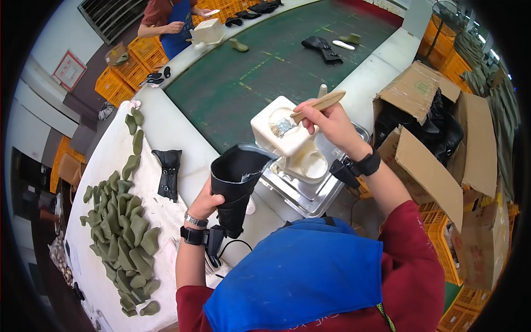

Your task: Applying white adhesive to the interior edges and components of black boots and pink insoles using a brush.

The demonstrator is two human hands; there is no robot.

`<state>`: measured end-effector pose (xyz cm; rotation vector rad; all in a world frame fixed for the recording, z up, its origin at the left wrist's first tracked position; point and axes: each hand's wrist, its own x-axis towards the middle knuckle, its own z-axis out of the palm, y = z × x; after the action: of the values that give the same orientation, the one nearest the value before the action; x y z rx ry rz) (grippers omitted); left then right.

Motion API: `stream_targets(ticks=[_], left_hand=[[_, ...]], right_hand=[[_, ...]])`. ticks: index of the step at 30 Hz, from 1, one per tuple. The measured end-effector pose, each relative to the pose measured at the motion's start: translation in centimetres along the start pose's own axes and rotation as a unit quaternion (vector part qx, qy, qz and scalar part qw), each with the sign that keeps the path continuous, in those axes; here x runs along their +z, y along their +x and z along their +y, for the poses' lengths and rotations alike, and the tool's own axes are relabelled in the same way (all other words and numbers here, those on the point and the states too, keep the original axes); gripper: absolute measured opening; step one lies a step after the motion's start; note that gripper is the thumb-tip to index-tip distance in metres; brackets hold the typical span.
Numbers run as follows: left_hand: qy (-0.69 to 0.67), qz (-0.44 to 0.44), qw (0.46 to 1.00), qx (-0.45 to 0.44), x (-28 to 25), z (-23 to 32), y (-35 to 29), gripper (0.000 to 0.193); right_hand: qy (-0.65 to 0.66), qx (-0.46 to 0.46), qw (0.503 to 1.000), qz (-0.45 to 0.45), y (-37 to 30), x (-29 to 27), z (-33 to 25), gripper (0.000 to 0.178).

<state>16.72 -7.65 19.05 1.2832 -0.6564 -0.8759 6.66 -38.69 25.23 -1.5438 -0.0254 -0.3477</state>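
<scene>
My left hand [206, 200] grips a black boot upper [237, 185] by its side, its wide top opening turned upward. In my right hand [332, 126] is a brush with a flat wooden handle [326, 102]. The brush's pale bristles [283, 128] are at the round opening of a white plastic pot [263, 126]. Whitish residue coats the bristles and the opening's rim. Below the pot, a second white round container [313, 165] sits on a shiny metal tray [301, 203]. Another black boot upper [169, 174] lies on the table left of my left hand.
A heap of green foot-shaped forms [127, 232] covers the left table. Ahead runs a green conveyor belt [271, 61] carrying a black boot [322, 50]. An open cardboard box [420, 160] of black boots stands at right. Across the belt, a co-worker [171, 27] handles a white piece.
</scene>
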Motion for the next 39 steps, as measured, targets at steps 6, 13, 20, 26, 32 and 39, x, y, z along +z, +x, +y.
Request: stream_targets(ticks=[6,13,20,26,32,39], left_hand=[[-0.182,-0.166,0.963,-0.109,-0.9,-3.0,-1.3,0.102],[-0.259,-0.162,0.943,-0.130,4.9,0.9,-0.5,0.105],[-0.261,-0.206,0.932,-0.142,4.2,-0.1,-0.5,0.105],[-0.263,-0.204,0.934,-0.131,3.9,-0.4,-1.1,0.105],[-0.260,-0.176,0.940,-0.131,3.2,-1.6,-1.6,0.106],[-0.254,-0.199,0.936,-0.138,2.5,-2.7,-1.3,0.104]], right_hand=[[0.034,0.017,0.987,-0.158,0.9,3.3,-2.1,0.020],[0.011,-0.035,0.945,-0.325,0.5,6.4,-3.7,0.014],[-0.138,-0.222,0.926,-0.274,-0.1,5.6,-2.8,0.011],[-0.209,-0.158,0.930,-0.260,-0.9,4.0,-3.2,0.013],[-0.301,-0.075,0.894,-0.324,-0.6,3.2,-4.3,0.011],[-0.174,-0.209,0.922,-0.275,-0.7,5.4,-2.8,0.013]])
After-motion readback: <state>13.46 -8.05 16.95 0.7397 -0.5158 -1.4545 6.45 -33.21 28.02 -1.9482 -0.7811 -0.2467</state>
